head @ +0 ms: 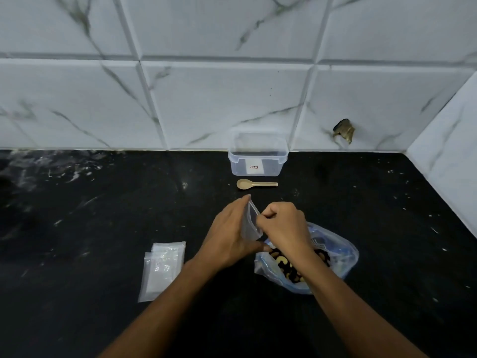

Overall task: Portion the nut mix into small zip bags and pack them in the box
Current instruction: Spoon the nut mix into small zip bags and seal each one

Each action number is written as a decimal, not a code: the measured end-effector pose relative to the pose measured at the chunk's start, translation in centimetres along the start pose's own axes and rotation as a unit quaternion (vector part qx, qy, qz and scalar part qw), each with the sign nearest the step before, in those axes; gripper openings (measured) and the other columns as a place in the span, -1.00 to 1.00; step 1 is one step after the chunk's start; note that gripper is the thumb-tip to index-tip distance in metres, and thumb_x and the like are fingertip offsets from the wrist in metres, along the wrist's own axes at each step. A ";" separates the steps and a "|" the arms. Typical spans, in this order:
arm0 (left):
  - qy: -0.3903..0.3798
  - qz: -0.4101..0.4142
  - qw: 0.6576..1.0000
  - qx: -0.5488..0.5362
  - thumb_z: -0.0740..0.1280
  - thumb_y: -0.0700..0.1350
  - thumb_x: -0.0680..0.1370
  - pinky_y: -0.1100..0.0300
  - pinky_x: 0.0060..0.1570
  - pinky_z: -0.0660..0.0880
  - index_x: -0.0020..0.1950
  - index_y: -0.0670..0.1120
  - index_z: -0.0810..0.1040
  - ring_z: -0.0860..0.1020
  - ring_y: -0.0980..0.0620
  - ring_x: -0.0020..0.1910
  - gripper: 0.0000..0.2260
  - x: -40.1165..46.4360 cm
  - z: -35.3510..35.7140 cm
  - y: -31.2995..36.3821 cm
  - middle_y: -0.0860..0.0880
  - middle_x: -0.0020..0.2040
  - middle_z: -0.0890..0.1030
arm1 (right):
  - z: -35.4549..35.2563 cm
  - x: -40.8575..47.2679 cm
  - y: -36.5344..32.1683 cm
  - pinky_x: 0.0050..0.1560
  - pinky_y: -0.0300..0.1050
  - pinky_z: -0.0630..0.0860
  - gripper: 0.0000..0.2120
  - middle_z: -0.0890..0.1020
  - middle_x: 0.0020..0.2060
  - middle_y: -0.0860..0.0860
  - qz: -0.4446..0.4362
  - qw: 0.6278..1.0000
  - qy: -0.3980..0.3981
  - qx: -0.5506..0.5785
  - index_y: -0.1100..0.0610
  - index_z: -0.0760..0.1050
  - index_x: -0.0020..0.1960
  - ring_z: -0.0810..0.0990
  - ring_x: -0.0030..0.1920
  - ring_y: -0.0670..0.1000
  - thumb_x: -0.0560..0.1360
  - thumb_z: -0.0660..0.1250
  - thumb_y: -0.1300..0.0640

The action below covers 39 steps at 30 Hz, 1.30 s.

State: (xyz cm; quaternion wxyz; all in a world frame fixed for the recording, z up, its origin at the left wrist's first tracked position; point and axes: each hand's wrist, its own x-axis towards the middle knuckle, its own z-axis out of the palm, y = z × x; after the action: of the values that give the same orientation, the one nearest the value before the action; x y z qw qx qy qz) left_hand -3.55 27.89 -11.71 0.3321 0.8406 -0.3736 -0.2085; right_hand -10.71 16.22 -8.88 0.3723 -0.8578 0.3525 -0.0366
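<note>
Both hands pinch one small zip bag [251,220] upright: left hand [229,236] backing it, right hand [282,226] fingertips at its mouth, directly above the nut mix bag [322,262].

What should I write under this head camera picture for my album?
Both hands, left hand and right hand, hold a small zip bag above the nut mix bag.

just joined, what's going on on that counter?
A person is holding one small zip bag upright between both hands: the left hand supports it, the right hand pinches its top edge. It looks empty. The big bag of nut mix lies open under the right wrist. The spoon lies untouched in front of the clear box, which appears empty. Spare zip bags are stacked to the left.
</note>
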 end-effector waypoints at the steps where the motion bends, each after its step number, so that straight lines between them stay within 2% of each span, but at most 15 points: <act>1: 0.010 0.004 1.000 -0.017 0.57 0.08 0.33 0.11 0.44 0.23 0.57 0.04 0.13 0.26 0.07 0.49 -0.07 0.1 0.3 -0.2 0.06 0.51 0.30 | 0.0 0.0 -0.1 -0.16 -0.08 0.60 -0.88 0.62 -0.34 -0.05 0.000 1.000 -0.002 0.000 0.03 0.57 -0.26 0.60 -0.28 -0.11 0.45 0.36 0.13; 4: 0.039 0.002 0.995 -0.094 0.56 0.03 0.34 0.23 0.21 0.48 0.34 0.18 0.33 0.47 0.28 0.21 -0.35 0.1 0.8 -1.1 0.22 0.22 0.49 | -0.2 0.3 0.2 -0.29 -0.20 0.54 -0.87 0.61 -0.35 -0.07 0.004 1.000 -0.008 -0.008 0.01 0.56 -0.25 0.59 -0.31 -0.14 0.47 0.34 0.13; 6: 0.058 0.000 0.989 -0.134 0.57 0.02 0.34 0.26 0.10 0.53 0.25 0.18 0.38 0.51 0.29 0.13 -0.43 0.1 0.9 -1.4 0.20 0.14 0.52 | -0.4 0.7 0.4 -0.32 -0.25 0.48 -0.87 0.62 -0.34 -0.08 0.009 1.000 -0.022 -0.017 0.00 0.56 -0.24 0.59 -0.31 -0.16 0.47 0.33 0.13; 11: 0.082 -0.012 0.981 -0.174 0.56 0.00 0.35 0.25 0.15 0.51 0.34 0.09 0.40 0.50 0.24 0.20 -0.39 0.4 1.1 -2.5 0.15 0.23 0.50 | -0.6 1.9 0.3 -0.19 -0.18 0.49 -0.77 0.65 -0.29 -0.02 -0.004 0.998 -0.056 -0.013 0.04 0.59 -0.18 0.61 -0.23 -0.09 0.55 0.27 -0.04; 15: 0.091 -0.038 0.978 -0.184 0.56 -0.01 0.36 0.38 0.08 0.43 0.39 0.09 0.38 0.48 0.21 0.24 -0.35 0.8 0.9 -3.6 0.16 0.27 0.48 | -1.8 5.3 0.4 -0.14 -0.16 0.51 -0.85 0.64 -0.26 -0.05 -0.047 0.999 -0.010 -0.024 0.01 0.59 -0.14 0.60 -0.19 -0.10 0.55 0.30 0.02; 19: 0.090 -0.051 0.973 -0.206 0.58 -0.02 0.35 0.24 0.17 0.53 0.35 0.15 0.40 0.50 0.25 0.22 -0.37 0.9 0.8 -3.8 0.18 0.26 0.48 | -1.6 11.5 1.3 -0.09 -0.04 0.59 -0.88 0.68 -0.20 0.02 -0.083 0.993 0.024 -0.085 0.09 0.66 -0.05 0.64 -0.17 -0.01 0.51 0.34 0.15; 22: 0.082 -0.056 0.970 -0.224 0.59 -0.04 0.34 0.15 0.17 0.57 0.34 0.17 0.41 0.50 0.29 0.20 -0.37 0.8 1.0 -3.5 0.21 0.24 0.48 | -0.4 15.8 1.8 -0.03 0.02 0.59 -0.88 0.69 -0.15 0.08 -0.083 0.987 -0.014 -0.140 0.12 0.67 -0.04 0.64 -0.12 0.07 0.50 0.36 0.15; 25: 0.066 -0.057 0.968 -0.235 0.59 -0.05 0.34 0.12 0.19 0.57 0.34 0.21 0.40 0.49 0.29 0.22 -0.35 0.8 1.3 -3.4 0.25 0.24 0.46 | 1.3 18.4 2.4 -0.06 0.03 0.59 -0.88 0.65 -0.15 0.10 -0.081 0.972 -0.041 -0.216 0.13 0.63 -0.03 0.62 -0.12 0.11 0.50 0.34 0.16; 29: 0.070 -0.056 0.967 -0.236 0.60 -0.08 0.33 0.22 0.16 0.56 0.28 0.29 0.38 0.45 0.39 0.22 -0.35 0.7 1.5 -3.6 0.30 0.23 0.44 | 3.4 20.0 3.1 -0.07 0.00 0.58 -0.83 0.63 -0.09 0.09 -0.103 0.941 -0.059 -0.315 0.12 0.57 0.07 0.61 -0.09 0.10 0.54 0.25 0.19; 31: 0.073 -0.059 0.966 -0.243 0.60 -0.08 0.33 0.28 0.12 0.56 0.28 0.28 0.38 0.44 0.42 0.21 -0.35 0.7 1.5 -3.9 0.31 0.22 0.44 | 4.2 20.6 3.4 -0.07 0.00 0.59 -0.84 0.64 -0.09 0.10 -0.121 0.929 -0.055 -0.346 0.13 0.57 0.06 0.61 -0.11 0.09 0.55 0.24 0.19; 36: 0.065 -0.069 0.962 -0.255 0.60 -0.11 0.35 0.36 0.08 0.53 0.31 0.22 0.36 0.41 0.52 0.16 -0.34 0.5 1.2 -4.2 0.29 0.21 0.44 | 4.9 20.6 3.7 -0.14 -0.04 0.56 -0.90 0.63 -0.13 0.09 -0.151 0.903 -0.032 -0.401 0.15 0.54 -0.02 0.61 -0.15 0.07 0.56 0.25 0.18; 39: 0.082 -0.061 0.962 -0.253 0.61 -0.12 0.33 0.37 0.07 0.54 0.32 0.19 0.39 0.45 0.46 0.17 -0.34 0.4 1.0 -4.0 0.28 0.21 0.46 | 4.3 19.9 3.5 -0.15 -0.06 0.56 -0.91 0.62 -0.11 0.09 -0.166 0.904 -0.019 -0.394 0.16 0.56 -0.05 0.60 -0.14 0.06 0.53 0.30 0.16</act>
State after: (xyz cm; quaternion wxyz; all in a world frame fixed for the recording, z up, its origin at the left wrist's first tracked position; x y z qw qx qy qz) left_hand -1.91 29.20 -15.31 0.5500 0.7648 -0.2278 -0.2464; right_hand 3.62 4.60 -18.25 -0.0009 -0.9811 0.1837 0.0603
